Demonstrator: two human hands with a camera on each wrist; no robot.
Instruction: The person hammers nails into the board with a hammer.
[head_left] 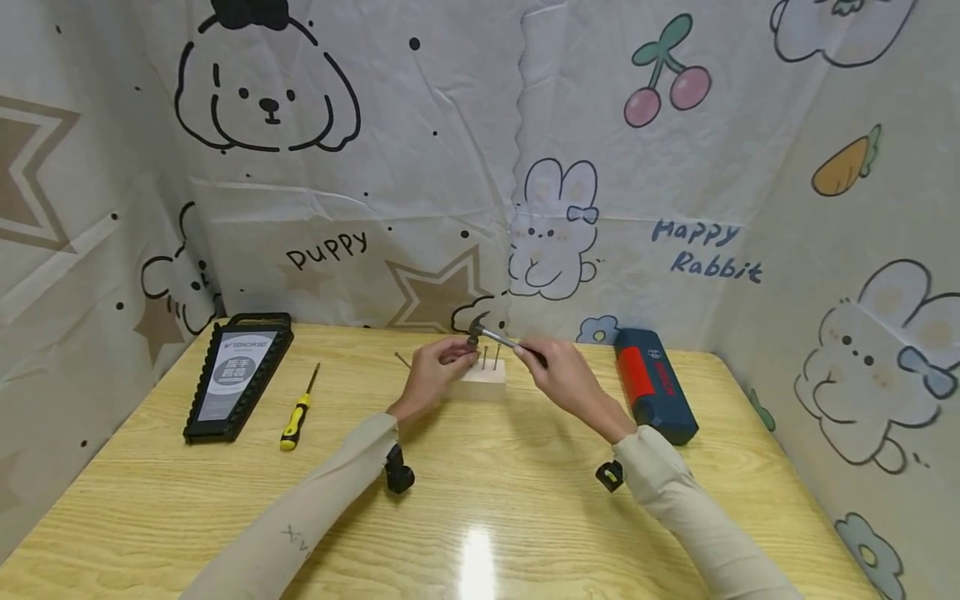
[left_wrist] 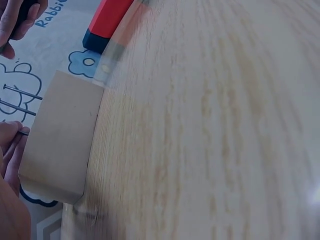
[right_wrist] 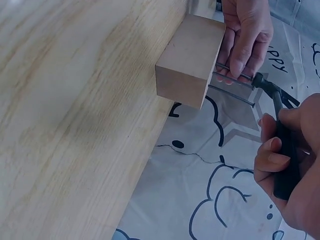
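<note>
On the wood block, left hand pinches a nail; right hand grips the hammer.

I've got a small hammer with a dark grip and metal head, tilted, its head right at the top of a thin nail that stands in a pale wood block. Two more nails stick upright from the block, which sits flat near the table's back edge.
</note>
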